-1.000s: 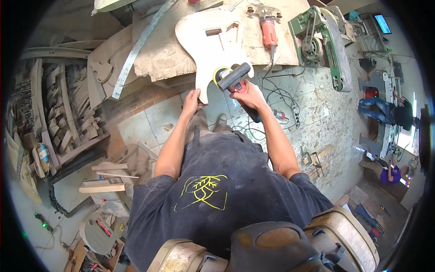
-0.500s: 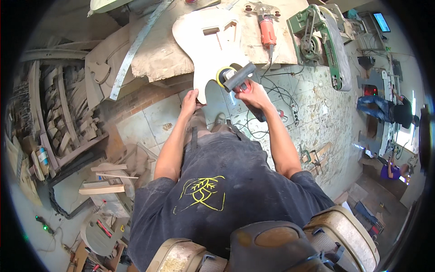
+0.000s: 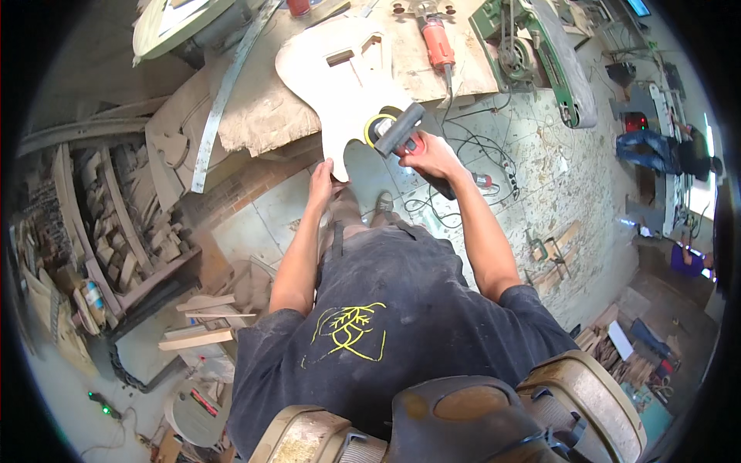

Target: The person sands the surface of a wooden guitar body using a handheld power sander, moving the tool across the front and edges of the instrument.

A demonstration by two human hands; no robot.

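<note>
A pale wooden electric guitar body (image 3: 340, 89) lies on the workbench, its near horn jutting past the bench edge. My left hand (image 3: 323, 185) grips the tip of that horn, fingers closed round it. In my right hand (image 3: 434, 158) is a power sander (image 3: 399, 131) with a dark body and a round yellow-rimmed pad. The pad stands on edge against or close by the inner curve of the guitar body; exact contact cannot be made out. My right fingers are wrapped round the sander's handle.
The dusty workbench (image 3: 258, 127) carries a long metal ruler (image 3: 231, 100), a red router-like power tool (image 3: 438, 45) and a green belt sander (image 3: 532, 54). Cables (image 3: 482, 158) lie on the floor to the right. Wood offcuts (image 3: 147, 231) fill a left rack. People are at the far right.
The whole view has shifted slightly, with the bench things now further left. Both hands keep their holds, and the sander pad has stayed near the same inner curve.
</note>
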